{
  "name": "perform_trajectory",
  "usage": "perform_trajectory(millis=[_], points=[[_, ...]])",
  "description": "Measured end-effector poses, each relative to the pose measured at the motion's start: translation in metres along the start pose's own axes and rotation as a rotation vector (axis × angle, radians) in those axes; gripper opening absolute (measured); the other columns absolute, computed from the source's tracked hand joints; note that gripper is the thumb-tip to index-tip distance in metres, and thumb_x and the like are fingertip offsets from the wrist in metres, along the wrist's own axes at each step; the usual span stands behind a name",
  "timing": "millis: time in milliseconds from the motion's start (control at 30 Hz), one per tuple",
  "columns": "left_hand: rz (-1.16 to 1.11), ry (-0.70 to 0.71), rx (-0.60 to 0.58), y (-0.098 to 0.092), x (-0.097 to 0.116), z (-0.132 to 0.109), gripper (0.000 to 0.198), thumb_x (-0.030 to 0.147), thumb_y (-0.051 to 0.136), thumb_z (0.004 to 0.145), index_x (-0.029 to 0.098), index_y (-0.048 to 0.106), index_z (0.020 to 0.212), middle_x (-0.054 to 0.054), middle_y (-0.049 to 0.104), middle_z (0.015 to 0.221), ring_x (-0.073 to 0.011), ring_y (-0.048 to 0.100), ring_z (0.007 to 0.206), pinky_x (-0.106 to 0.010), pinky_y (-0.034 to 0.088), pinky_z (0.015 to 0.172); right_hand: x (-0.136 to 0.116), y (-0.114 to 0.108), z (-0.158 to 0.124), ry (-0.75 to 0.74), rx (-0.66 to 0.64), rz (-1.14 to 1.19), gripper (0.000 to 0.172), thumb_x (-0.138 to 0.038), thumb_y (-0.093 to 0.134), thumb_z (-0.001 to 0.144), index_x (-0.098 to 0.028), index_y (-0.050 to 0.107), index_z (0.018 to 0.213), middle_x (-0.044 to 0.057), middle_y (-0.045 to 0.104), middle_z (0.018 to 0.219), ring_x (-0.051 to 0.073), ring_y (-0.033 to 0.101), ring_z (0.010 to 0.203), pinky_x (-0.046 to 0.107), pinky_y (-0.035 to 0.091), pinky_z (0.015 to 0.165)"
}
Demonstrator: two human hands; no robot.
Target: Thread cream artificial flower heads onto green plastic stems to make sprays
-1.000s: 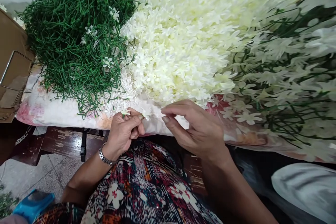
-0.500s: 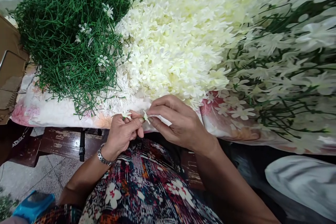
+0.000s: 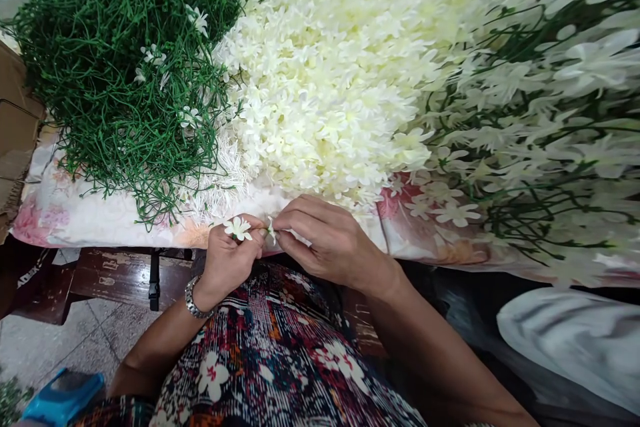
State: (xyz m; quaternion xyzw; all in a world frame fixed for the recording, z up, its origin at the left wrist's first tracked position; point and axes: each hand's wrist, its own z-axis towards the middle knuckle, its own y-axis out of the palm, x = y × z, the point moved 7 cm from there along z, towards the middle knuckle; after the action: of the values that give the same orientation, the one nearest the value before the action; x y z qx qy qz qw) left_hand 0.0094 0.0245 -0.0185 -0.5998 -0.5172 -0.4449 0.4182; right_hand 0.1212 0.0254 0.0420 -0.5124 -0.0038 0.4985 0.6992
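My left hand (image 3: 234,250) is closed around a green plastic stem, most of it hidden in the fist. One white artificial flower (image 3: 238,228) sticks up from between its thumb and forefinger. The fingertips of my right hand (image 3: 330,240) pinch a second white blossom (image 3: 271,231), seen edge-on at the stem tip beside the left fingertips. Both hands meet just over the front edge of the flowered cloth (image 3: 115,213). Beyond them lies a large heap of loose cream-white petals (image 3: 325,100).
A tangled pile of green plastic stems (image 3: 125,80) stands at the left, with white stamen threads (image 3: 225,180) at its foot. Finished-looking white flower sprays (image 3: 565,120) lie at the right. A cardboard box (image 3: 17,127) borders the left; a blue object (image 3: 63,397) sits low left.
The left hand has turned so its flower now faces up in full view. The right fingers have come down slightly and closed in on the other blossom. The whole view has shifted a little.
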Motion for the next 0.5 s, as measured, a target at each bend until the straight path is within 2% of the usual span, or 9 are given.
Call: perform_trajectory(millis=[200, 500], points=[[0.095, 0.058, -0.039, 0.000, 0.000, 0.002, 0.007, 0.016, 0.049, 0.070, 0.015, 0.055, 0.067, 0.006, 0.044, 0.047, -0.0058, 0.037, 0.043, -0.018, 0.031, 0.046, 0.003, 0.007, -0.003, 0.003, 0.027, 0.032, 0.008, -0.008, 0.047, 0.074, -0.014, 0.051, 0.073, 0.003, 0.053, 0.066, 0.011, 0.048, 0.064, 0.024, 0.042, 0.058], [0.145, 0.113, -0.076, 0.002, 0.000, 0.002, 0.010, 0.013, 0.045, 0.069, 0.016, 0.054, 0.067, 0.005, 0.042, 0.051, -0.0067, 0.037, 0.044, -0.019, 0.030, 0.046, 0.006, 0.013, -0.008, 0.061, -0.004, 0.057, 0.010, -0.006, 0.046, 0.074, -0.015, 0.050, 0.074, 0.003, 0.052, 0.066, 0.011, 0.048, 0.066, 0.024, 0.043, 0.058]])
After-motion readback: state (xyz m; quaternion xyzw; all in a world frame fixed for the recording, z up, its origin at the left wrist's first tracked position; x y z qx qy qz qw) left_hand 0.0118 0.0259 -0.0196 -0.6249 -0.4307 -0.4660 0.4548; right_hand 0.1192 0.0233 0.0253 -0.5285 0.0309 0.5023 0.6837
